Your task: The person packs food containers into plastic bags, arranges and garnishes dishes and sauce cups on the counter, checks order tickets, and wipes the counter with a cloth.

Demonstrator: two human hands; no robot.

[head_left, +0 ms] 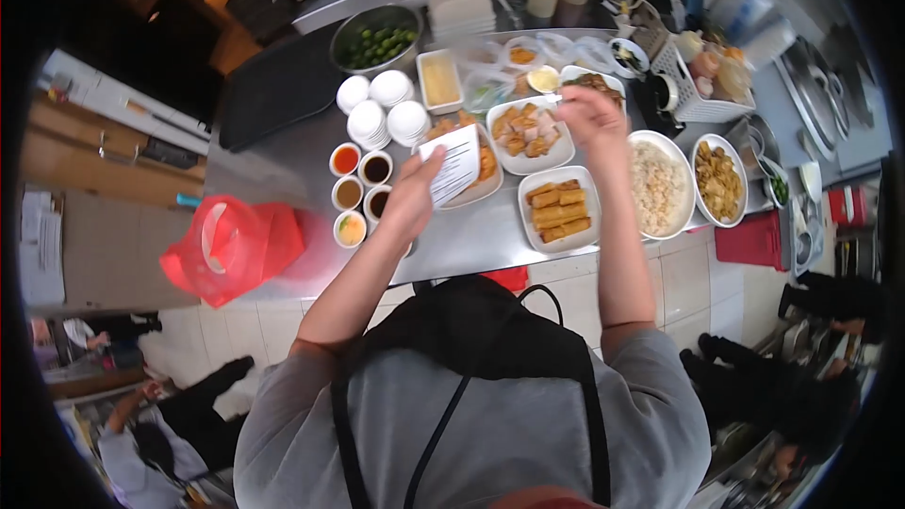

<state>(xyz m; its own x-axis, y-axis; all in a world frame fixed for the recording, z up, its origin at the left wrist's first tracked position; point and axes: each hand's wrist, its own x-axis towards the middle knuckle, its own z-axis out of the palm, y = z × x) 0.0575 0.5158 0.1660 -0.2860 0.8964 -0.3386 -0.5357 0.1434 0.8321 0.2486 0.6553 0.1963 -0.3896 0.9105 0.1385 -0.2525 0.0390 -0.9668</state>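
My left hand (411, 196) is closed on a printed paper slip (456, 162), held over a tray of orange-brown food (485, 168) that it partly covers. My right hand (592, 119) is raised above the right edge of a white dish of cut crispy meat (526, 130). Its fingers are curled together, with a small white bit at the tips that I cannot make out. Below that hand, a white dish of fried rolls (560, 208) sits at the counter's front edge. Beside my left wrist stand small cups of sauce (377, 167), red, brown and dark.
A steel counter (452, 250) runs across. Left are a red plastic bag (231, 245), stacked white lids (368, 120) and a bowl of green limes (375, 42). Rice (660, 184) and a yellow-brown dish (719, 179) stand right. People are at both lower sides.
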